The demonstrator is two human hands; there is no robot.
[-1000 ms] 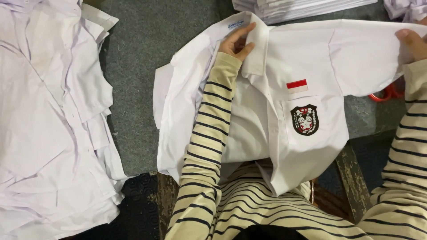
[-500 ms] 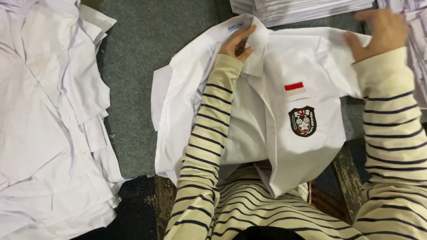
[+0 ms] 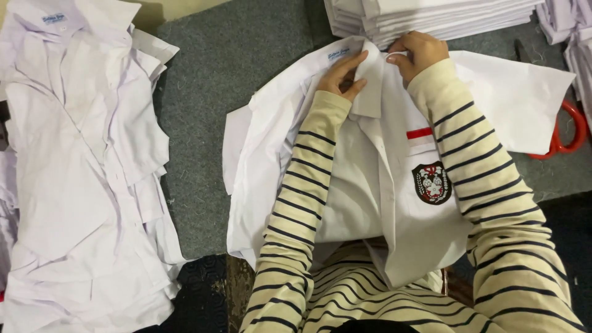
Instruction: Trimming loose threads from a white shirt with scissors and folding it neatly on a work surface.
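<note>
A: Item one, far left?

B: Loose pile of white shirts [image 3: 80, 172], unfolded and crumpled, lying on the grey felt-covered table [image 3: 216, 92] and overhanging its near edge.

A: Centre?

B: One white shirt [image 3: 376, 185], laid open and front up on the table, its hem hanging over the near edge toward the person's lap. Collar at the far end. Red stripe patch [image 3: 419, 133] above a dark shield badge [image 3: 431, 183] on the chest pocket, right of the placket.

A: Hands?

B: Left hand [image 3: 345, 77], in a cream sleeve with dark stripes, fingers bent and resting on the collar's left side, thumb tucked under the fabric. Right hand [image 3: 418, 54], same sleeve pattern, curled closed around the collar's right side, pinching the cloth between thumb and fingers. Both hands meet at the collar, nearly touching.

A: Beyond them?

B: Stack of folded white shirts [image 3: 431, 15], neat, at the far edge, just behind the collar.

A: Far right?

B: Red-handled scissors [image 3: 564, 132], partly hidden beneath the shirt's right sleeve. More pale cloth [image 3: 570, 37] at the far right corner.
</note>
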